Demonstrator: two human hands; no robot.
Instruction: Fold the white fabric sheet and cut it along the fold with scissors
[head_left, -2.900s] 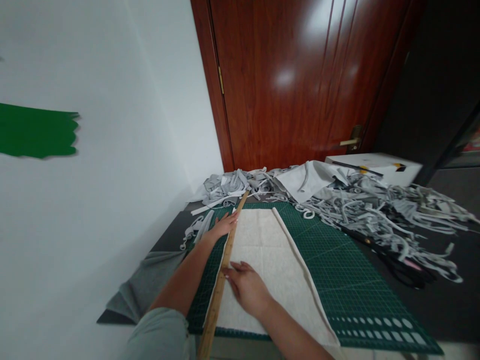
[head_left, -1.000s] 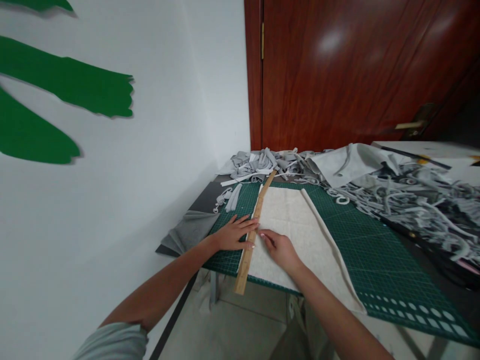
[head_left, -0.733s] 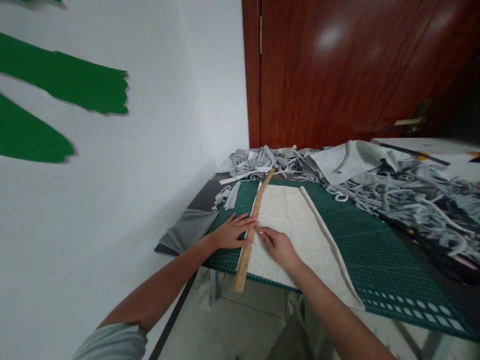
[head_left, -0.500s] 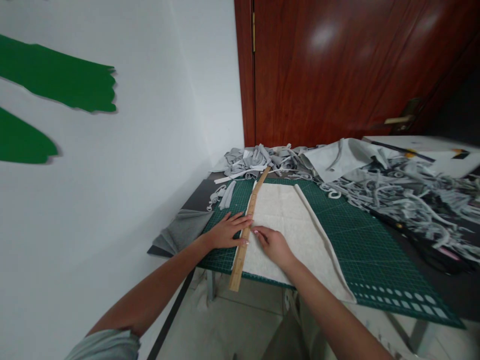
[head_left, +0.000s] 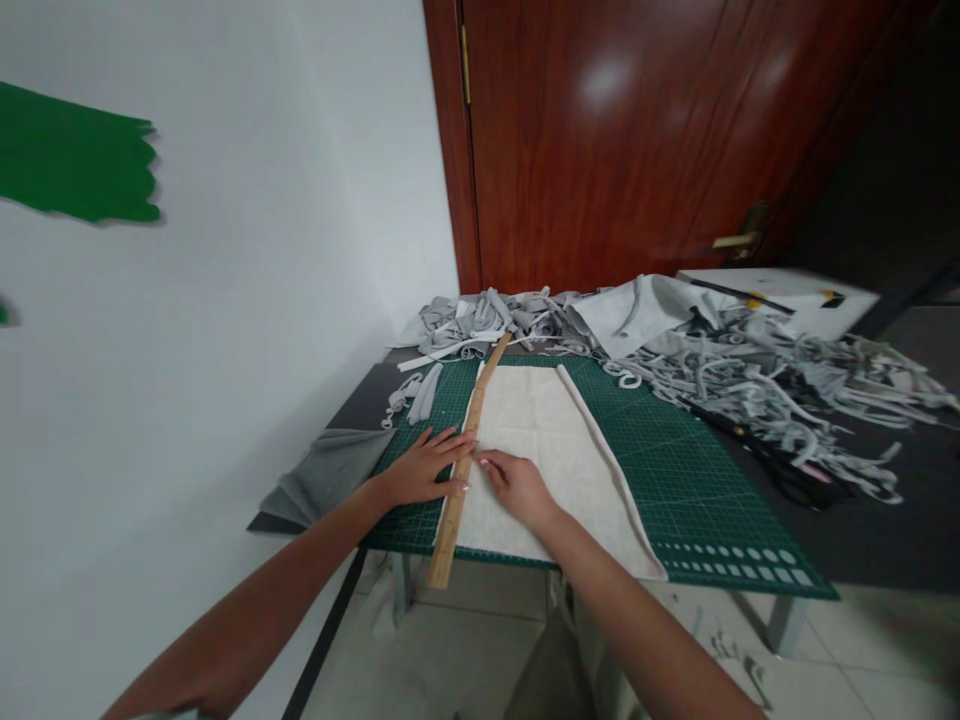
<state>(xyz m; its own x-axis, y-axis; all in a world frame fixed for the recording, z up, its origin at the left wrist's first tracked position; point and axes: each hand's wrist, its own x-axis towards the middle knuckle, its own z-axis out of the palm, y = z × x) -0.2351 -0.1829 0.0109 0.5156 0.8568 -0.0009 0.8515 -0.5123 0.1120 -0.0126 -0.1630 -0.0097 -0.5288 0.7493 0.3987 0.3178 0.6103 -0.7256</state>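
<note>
A wooden ruler (head_left: pixel 474 405) lies lengthwise along the left side of a cream cloth (head_left: pixel 540 430), its near end sticking out past the table edge. My left hand (head_left: pixel 427 468) is spread flat, fingers across the ruler and pressing on it. Just right of the ruler, my right hand (head_left: pixel 517 488) rests on the cloth with its fingers closed in a pinch against the ruler's edge. Whatever sits between those fingertips, if anything, is too small to tell. The cloth's right edge is folded or rolled over.
A green cutting mat (head_left: pixel 675 470) lies under the cloth. Grey folded fabric (head_left: pixel 330 470) is at the left by the wall. Fabric scraps (head_left: pixel 480 320) pile up at the back, and grey strips (head_left: pixel 787 380) heap at the right. Black scissors (head_left: pixel 780 470) lie beside the mat.
The view has turned slightly right, so everything appears shifted left. Both hands hold nearly the same places on the ruler and cloth.
</note>
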